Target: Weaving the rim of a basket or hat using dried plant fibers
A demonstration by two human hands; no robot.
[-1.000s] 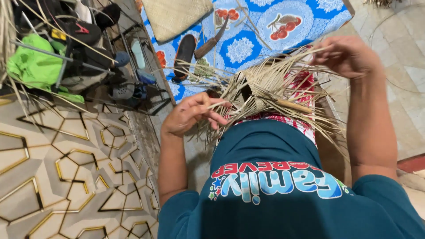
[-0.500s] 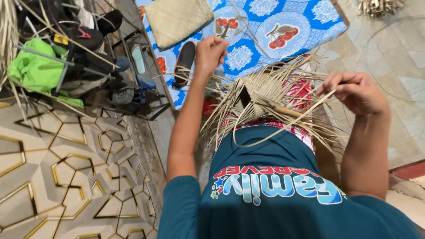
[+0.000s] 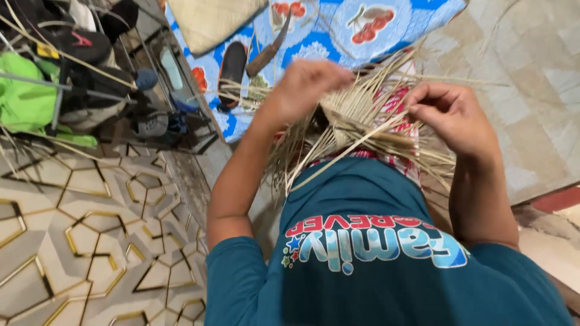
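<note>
A half-woven piece of pale straw strips [image 3: 353, 121] lies on my lap, its loose ends sticking out in all directions. My left hand [image 3: 305, 87] is curled over the woven part at its left side, fingers closed on strips. On the right, my right hand [image 3: 453, 115] pinches the ends of several long strips. Below the hands is my teal shirt [image 3: 362, 253] with a printed front, and a red patterned cloth [image 3: 399, 130] shows under the straw.
A blue floral mat [image 3: 338, 30] covers the floor ahead, with a black sandal [image 3: 231, 69], a dark knife-like tool [image 3: 269, 51] and a woven tan mat [image 3: 211, 21] on it. A rack with bags and a green cloth [image 3: 27, 99] stands at the left, beside a patterned wall panel [image 3: 90, 241].
My left hand came back from its reach toward the blue mat and now sits on the weaving. My right hand moved left, closer to the woven part.
</note>
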